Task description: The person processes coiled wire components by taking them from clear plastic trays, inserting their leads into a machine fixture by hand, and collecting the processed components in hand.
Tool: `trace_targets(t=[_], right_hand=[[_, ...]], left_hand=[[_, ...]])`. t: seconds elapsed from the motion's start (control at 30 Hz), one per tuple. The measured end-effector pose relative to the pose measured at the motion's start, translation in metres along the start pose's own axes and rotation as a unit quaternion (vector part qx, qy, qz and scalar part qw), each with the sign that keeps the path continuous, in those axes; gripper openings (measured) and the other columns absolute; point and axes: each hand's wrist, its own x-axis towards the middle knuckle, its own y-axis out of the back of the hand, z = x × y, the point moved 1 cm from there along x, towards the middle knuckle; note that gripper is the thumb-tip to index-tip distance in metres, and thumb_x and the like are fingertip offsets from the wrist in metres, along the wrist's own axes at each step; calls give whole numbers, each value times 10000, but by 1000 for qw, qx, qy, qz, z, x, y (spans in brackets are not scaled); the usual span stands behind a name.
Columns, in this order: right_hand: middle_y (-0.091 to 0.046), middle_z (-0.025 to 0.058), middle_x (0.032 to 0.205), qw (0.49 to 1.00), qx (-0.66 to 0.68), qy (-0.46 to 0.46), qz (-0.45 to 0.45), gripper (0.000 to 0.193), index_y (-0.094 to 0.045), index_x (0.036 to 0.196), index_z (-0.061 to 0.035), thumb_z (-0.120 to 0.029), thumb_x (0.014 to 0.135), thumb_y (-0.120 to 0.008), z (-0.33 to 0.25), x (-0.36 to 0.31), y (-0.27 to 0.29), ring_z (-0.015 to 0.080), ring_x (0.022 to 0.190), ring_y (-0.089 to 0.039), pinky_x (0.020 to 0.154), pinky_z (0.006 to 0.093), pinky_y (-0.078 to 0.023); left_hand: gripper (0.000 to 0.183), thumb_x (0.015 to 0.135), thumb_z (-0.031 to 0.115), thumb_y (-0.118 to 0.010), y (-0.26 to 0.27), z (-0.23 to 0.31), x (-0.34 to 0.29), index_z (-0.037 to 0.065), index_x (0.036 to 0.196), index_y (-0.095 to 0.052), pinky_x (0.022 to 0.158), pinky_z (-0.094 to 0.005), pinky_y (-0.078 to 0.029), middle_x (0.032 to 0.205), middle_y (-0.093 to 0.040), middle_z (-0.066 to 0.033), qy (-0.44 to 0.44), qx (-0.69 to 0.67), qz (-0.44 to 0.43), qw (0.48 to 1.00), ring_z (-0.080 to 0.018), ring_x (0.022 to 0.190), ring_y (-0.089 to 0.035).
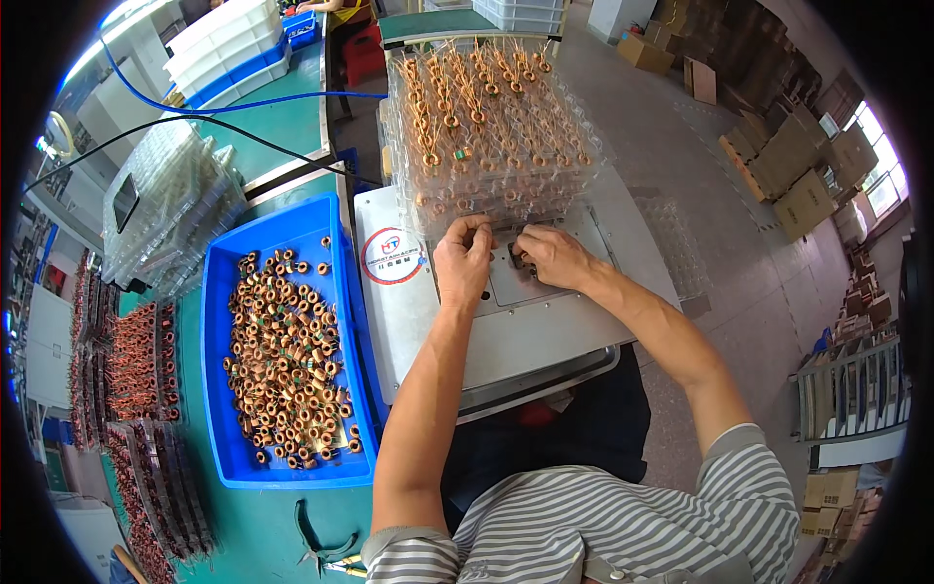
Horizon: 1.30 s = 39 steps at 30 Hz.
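Observation:
Both my hands are over a grey metal machine top (525,336). My left hand (464,261) is closed in a pinch beside the small working spot on the plate. Just to its right, my right hand (551,257) has its fingers curled around a small dark part of the machine. Whatever lies between the fingertips is too small and covered to make out. Right behind the hands rises a stack of clear plastic trays (569,185). On its top tray sit rows of copper toroid coils (477,86) with long twisted leads.
A blue tray (216,389) full of short-leaded toroid coils (287,360) stands on the green table at left. Pliers (316,540) lie below it. Red-wired coils (146,360) and clear trays (165,209) are stacked further left. A blue cable (253,100) crosses behind; cardboard boxes (808,202) stand right.

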Motion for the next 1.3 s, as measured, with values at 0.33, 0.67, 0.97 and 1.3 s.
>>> trace_targets(t=[0.33, 0.67, 0.97, 1.3], right_hand=[[-604, 121, 824, 1000, 2, -5, 17, 155, -596, 841, -20, 56, 718, -652, -12, 0, 8, 317, 794, -620, 695, 405, -508], [-682, 121, 960, 986, 43, 44, 155, 148, -662, 954, -17, -5, 806, -654, -75, 23, 52, 288, 884, -667, 746, 339, -548], [-666, 108, 1059, 980, 7, 15, 200, 258, -663, 1075, -47, -114, 827, -680, -71, 115, 87, 292, 1042, -608, 912, 382, -476], [-689, 92, 961, 972, 116, -22, 202, 49, -572, 937, -3, -28, 899, -590, -60, 126, 77, 207, 861, -672, 740, 320, -527]], left_hand=[[170, 932, 125, -595, 1, 12, -5, -21, 1000, -650, 556, -225, -462, 746, -647, -43, -1, 4, -15, 1000, -88, 620, -580], [551, 986, 535, -413, -1, 7, -6, 18, 1054, -590, 369, -215, -267, 743, -579, -60, 314, -333, -209, 864, -117, 515, -510], [569, 1000, 533, -367, 9, 15, -2, 23, 1126, -585, 409, -202, -319, 802, -611, -68, 278, -393, -222, 848, -144, 607, -550], [609, 992, 569, -333, 14, 17, 1, 38, 1146, -589, 540, -235, -433, 920, -665, -89, 254, -446, -211, 832, -170, 759, -626]])
